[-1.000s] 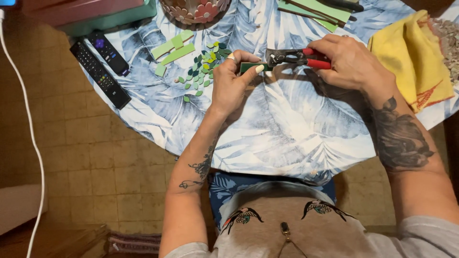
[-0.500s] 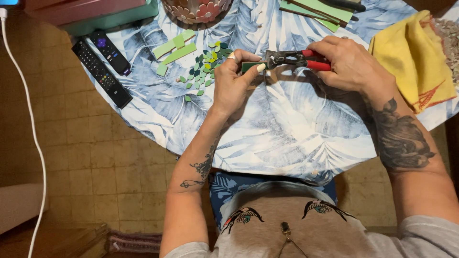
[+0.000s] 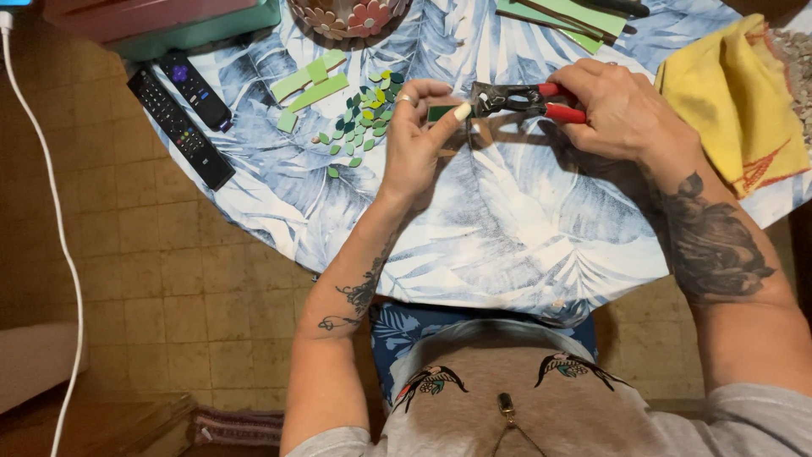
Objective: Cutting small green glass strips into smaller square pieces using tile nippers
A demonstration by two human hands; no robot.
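A home room: remote controls on a leaf-print tablecloth (tiled floor below).

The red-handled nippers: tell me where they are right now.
In the head view, the red-handled nippers sit in the right hand above the table's upper middle, with the tool's head meeting a small dark green piece pinched by the left hand.

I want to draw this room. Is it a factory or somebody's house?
Probably a home, with a table used for crafts: two TV remotes lie on a leaf-print tablecloth, above a tiled floor. The hands cut green tile pieces with red-handled nippers.
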